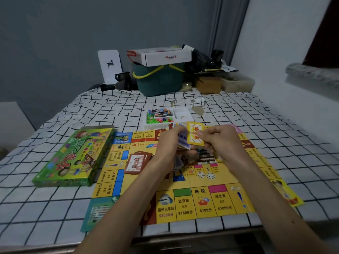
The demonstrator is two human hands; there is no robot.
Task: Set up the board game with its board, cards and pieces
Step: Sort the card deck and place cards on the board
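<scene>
The right hand [220, 140] has its fingers curled and pinches a yellow card [195, 134] by its right edge, holding it upright above the middle of the board [183, 204]. Just left of it, the left hand [168, 143] is wrapped round a fan of cards [183, 142], blue and white on the faces that show. The yellow card overlaps the front of that fan. More cards lie under the hands, mostly hidden by them.

The board lies flat on a checked cloth [55, 198], yellow squares along its edges. Both forearms cross its near half and cover much of the centre. On the board left of the left wrist sits a brown card pile [137, 163], slightly splayed. Two dice [206, 175] show near the right wrist (printed or real, I cannot tell).

Touching the board's left edge lies the green game box [73, 158], closed, picture side up. At the board's far edge stands a white tray [181, 114]. Its left compartments hold a few picture cards [161, 112] and a heap of small coloured pieces [159, 119], and its right compartment looks nearly bare.

Well beyond, against the wall, a dark green basket [159, 83] carries a white carton [165, 56] on its rim. A brown box [208, 85] stands to its right and a white panel with a deer [110, 66] to its left.
</scene>
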